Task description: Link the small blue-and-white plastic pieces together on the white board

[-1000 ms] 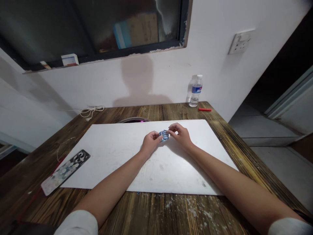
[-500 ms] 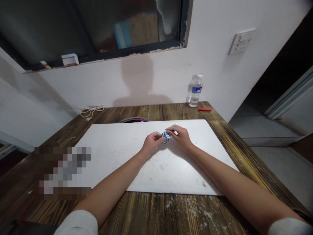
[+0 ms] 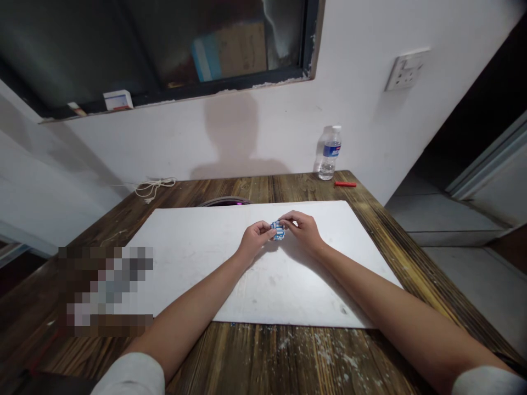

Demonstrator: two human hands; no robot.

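**Both hands pinching small blue-and-white piece point(image 3: 278, 231)**

Left hand point(image 3: 257, 240) and right hand point(image 3: 302, 230) clench it between their fingertips from either side, over the white board point(image 3: 288, 291) on the wooden table point(image 3: 263, 356). Piece sits at board's centre-top; exact shape hidden by fingers.

8 o'clock: blurred patch point(image 3: 105, 291), unreadable. 12 o'clock: dark round rim point(image 3: 224, 202) behind board. 11 o'clock: white cord point(image 3: 153, 188). 1 o'clock: red stick point(image 3: 345, 184), upright water bottle point(image 3: 329, 153) by wall, wall socket point(image 3: 407, 69) higher up.
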